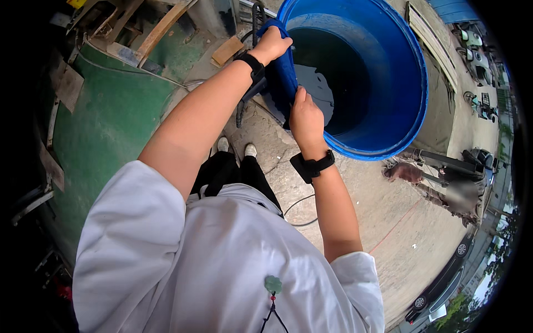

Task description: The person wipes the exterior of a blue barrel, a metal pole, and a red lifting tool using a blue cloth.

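My left hand (269, 44) and my right hand (307, 115) are both closed on a long, folded blue piece of pliable material (283, 72) at the near-left side of a large open blue barrel (397, 83). The left grips its upper end, the right grips lower down. The barrel holds dark liquid (350, 89) with a pale grey patch, perhaps a reflection or something in it; I cannot tell. A dark ridged hose or cable (241, 111) hangs just left of the folded piece, partly hidden behind it and my arms.
Wooden boards (164, 25), a small block (227, 50) and cables lie left, on green flooring (116, 111) and concrete. At right a person (430, 200) in drab clothing is low beside metal beams (444, 164). Scooters (474, 61) and a dark car (438, 283) stand along the far right.
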The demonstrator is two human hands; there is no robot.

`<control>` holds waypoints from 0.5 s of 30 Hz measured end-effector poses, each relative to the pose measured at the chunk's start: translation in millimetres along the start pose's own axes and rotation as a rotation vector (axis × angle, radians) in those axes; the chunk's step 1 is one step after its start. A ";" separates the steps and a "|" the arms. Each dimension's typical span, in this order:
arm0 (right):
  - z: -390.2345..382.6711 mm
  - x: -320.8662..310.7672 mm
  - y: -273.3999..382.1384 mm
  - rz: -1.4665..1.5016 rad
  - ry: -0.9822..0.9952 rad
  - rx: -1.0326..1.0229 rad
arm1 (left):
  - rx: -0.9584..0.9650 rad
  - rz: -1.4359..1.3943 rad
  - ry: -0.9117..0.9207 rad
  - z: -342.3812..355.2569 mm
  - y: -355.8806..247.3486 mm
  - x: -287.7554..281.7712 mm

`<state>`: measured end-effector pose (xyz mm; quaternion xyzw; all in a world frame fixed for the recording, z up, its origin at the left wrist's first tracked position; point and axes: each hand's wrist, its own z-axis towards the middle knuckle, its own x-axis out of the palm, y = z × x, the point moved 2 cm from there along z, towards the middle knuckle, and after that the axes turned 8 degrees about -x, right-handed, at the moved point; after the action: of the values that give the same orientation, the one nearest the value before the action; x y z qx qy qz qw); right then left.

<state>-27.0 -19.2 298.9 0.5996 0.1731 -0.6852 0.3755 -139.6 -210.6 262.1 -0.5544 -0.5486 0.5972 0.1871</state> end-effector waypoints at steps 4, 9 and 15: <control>7.4 6.8 -1.4 0.042 0.143 0.048 | 0.078 -0.007 -0.106 -37.4 5.7 2.6; 22.9 11.6 -8.9 0.104 0.098 0.152 | -0.096 -0.304 0.053 -111.9 -12.3 25.3; 42.7 4.7 12.8 0.168 0.120 0.166 | -0.079 -0.288 0.035 -98.6 -1.2 23.6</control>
<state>-47.4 -58.4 306.6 0.6811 0.0869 -0.6261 0.3695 -62.0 -146.5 273.7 -0.4871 -0.6421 0.5325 0.2586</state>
